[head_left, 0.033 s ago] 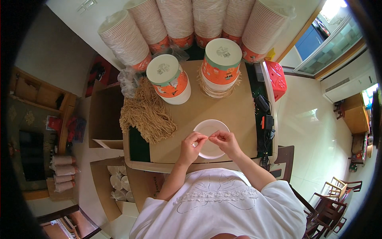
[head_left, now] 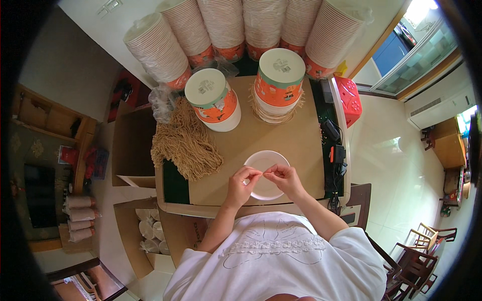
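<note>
A white round paper bowl (head_left: 262,188) stands upright near the front edge of the table, its open top toward me. Over its rim my left hand (head_left: 243,181) and my right hand (head_left: 282,178) come together, thumb and forefinger pinched on each. The fingertips nearly meet, and whatever lies between them is too small to make out. Left of the hands spreads a heap of tan paper cords (head_left: 187,145). Beyond the bowl, upside-down orange-and-white paper tubs stand in a shorter stack (head_left: 216,108) and a taller stack (head_left: 280,90); tan cords fan out beneath the taller one.
Tall plastic-wrapped stacks of tubs (head_left: 223,25) line the back wall. A cardboard sheet (head_left: 306,155) covers the tabletop. Black adapters with cables (head_left: 337,154) lie along the right edge, near a red stool (head_left: 347,100). An open carton (head_left: 133,236) holding wrapped tubs stands at lower left.
</note>
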`<state>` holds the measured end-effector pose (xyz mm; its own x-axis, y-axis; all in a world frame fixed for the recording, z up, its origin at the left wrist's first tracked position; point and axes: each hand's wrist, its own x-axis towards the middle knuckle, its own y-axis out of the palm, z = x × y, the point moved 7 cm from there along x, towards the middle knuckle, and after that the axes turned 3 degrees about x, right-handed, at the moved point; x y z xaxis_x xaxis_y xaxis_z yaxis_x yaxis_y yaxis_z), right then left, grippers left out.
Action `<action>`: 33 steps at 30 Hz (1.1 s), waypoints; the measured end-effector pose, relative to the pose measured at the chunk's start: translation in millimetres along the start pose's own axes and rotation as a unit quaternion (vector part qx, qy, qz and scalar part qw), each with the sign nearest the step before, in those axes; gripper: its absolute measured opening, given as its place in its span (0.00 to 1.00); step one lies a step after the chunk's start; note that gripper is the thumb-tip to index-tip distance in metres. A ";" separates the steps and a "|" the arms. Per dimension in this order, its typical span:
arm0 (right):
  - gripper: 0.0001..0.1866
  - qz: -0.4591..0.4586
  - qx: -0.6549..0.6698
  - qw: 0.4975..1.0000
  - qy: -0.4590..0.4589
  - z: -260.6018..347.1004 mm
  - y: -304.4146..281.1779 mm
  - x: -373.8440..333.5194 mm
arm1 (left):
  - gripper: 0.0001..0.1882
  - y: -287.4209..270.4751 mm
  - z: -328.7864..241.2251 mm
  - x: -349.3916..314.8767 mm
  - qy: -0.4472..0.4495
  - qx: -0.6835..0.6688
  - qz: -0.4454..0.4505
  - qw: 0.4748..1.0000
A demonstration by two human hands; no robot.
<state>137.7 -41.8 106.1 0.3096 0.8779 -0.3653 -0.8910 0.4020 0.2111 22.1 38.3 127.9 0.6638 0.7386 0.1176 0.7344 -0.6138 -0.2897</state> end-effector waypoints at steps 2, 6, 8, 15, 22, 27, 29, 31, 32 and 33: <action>0.05 -0.005 -0.022 1.000 -0.014 -2.4 -1.9 1.2 | 0.03 0.1 -0.4 0.3 0.001 0.004 0.003 1.000; 0.05 -0.004 -0.021 0.999 -0.033 -3.1 -2.0 2.2 | 0.03 0.1 -0.8 0.3 -0.001 0.013 0.007 1.000; 0.05 -0.005 -0.020 0.999 -0.034 -3.7 -1.8 2.2 | 0.02 0.3 -0.7 0.0 -0.003 0.017 0.006 1.000; 0.05 -0.013 -0.028 0.998 -0.054 -3.7 -2.8 2.7 | 0.01 1.6 4.8 -1.2 -0.006 0.026 0.012 1.000; 0.04 -0.034 -0.086 0.991 -0.102 -2.1 -5.7 4.0 | 0.02 6.6 4.9 -2.3 -0.049 -0.055 0.001 0.997; 0.02 -0.038 -0.227 0.965 -0.125 10.7 3.9 -5.1 | 0.06 17.3 42.8 -10.7 -0.247 -0.253 0.059 0.933; 0.03 -0.044 -0.257 0.951 -0.167 10.5 8.6 -8.1 | 0.07 17.8 49.8 -12.6 -0.298 -0.314 0.087 0.897; 0.03 -0.045 -0.274 0.903 -0.329 22.5 17.7 -17.2 | 0.07 22.2 50.5 -16.2 -0.348 -0.372 0.114 0.853; 0.03 -0.045 -0.274 0.903 -0.328 22.2 17.6 -17.0 | 0.08 22.8 47.8 -18.1 -0.370 -0.388 0.116 0.836; 0.03 -0.043 -0.284 0.896 -0.338 23.9 18.6 -18.1 | 0.08 24.4 46.8 -20.2 -0.391 -0.405 0.118 0.818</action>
<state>123.4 -43.9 138.3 0.3446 0.8840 0.3161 -0.8199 0.4474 -0.3573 20.0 21.5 74.0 0.7399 0.3301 -0.5862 0.6616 -0.5150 0.5451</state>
